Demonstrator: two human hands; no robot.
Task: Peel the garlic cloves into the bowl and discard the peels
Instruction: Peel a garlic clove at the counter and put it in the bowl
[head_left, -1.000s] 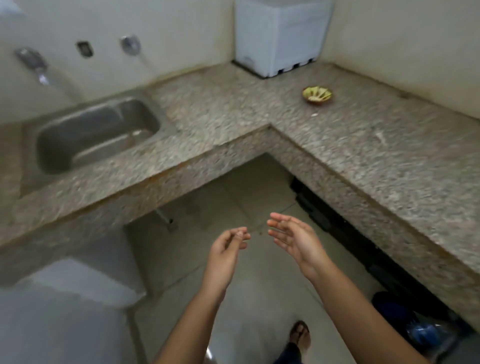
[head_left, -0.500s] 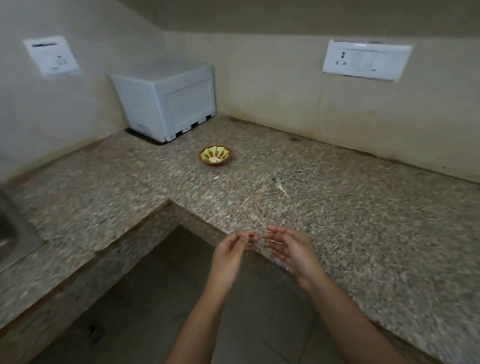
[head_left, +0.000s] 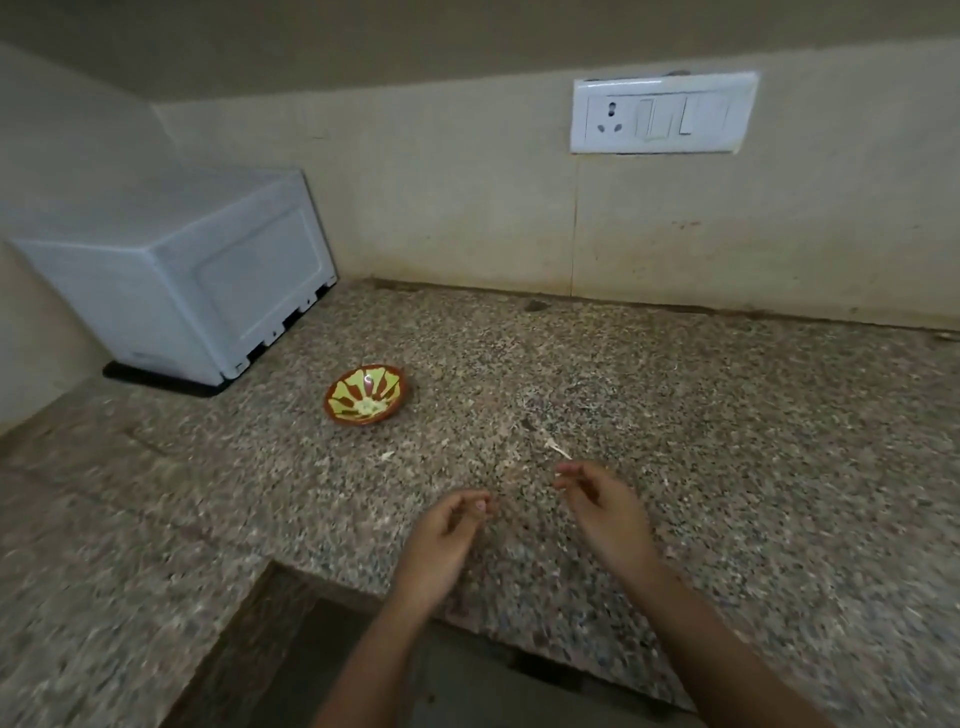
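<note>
Over a granite worktop (head_left: 727, 415), left hand (head_left: 447, 540) and right hand (head_left: 602, 514) hover, fingers loosely curled and apparently empty, just short of a stray peel (head_left: 558, 449); with the bowl (head_left: 366, 395) well beyond, gathering scraps looks next.

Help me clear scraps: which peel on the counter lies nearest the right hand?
The thin sliver just beyond the right hand; the other peel lies far left, nearer the bowl.

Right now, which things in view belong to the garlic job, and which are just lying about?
Job: bowl; pale scrap, likely peel, on the counter; left hand; right hand.
Lying about: white box; socket panel.
</note>
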